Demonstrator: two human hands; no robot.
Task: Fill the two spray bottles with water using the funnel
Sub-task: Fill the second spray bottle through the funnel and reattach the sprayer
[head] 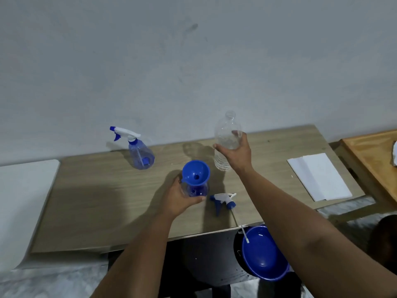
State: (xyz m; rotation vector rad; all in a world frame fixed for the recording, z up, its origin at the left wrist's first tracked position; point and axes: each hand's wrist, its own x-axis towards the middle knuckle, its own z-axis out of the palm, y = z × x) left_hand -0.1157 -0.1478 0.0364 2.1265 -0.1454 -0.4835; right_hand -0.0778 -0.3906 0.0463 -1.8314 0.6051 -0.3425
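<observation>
Tabletop (96,201) of pale wood carries everything, with a white sheet of paper (320,179) well off to the right and a blue basin (264,252) standing lower, just past the table's near edge. Over the middle of the table the right hand (238,151) grips a clear water bottle (225,140) upright and uncapped, thumb on its left side and fingers curled round the right, the palm behind its lower half. Beside it, the left hand (180,196) wraps the open spray bottle (195,189), thumb in front near the base and fingers curled round its far left side, so the neck and the blue funnel (196,174) seated in it stand free above the hand. To the left near the wall, well apart, the second spray bottle (139,155) stands with its trigger head on; the loose trigger head (223,201) lies just right of the held bottle, its tube running off the table edge. Pouring seems next: the bottle mouth should come low over the funnel's bowl and tip slowly, while the left hand keeps the spray bottle planted upright so the funnel does not tilt or overflow.
</observation>
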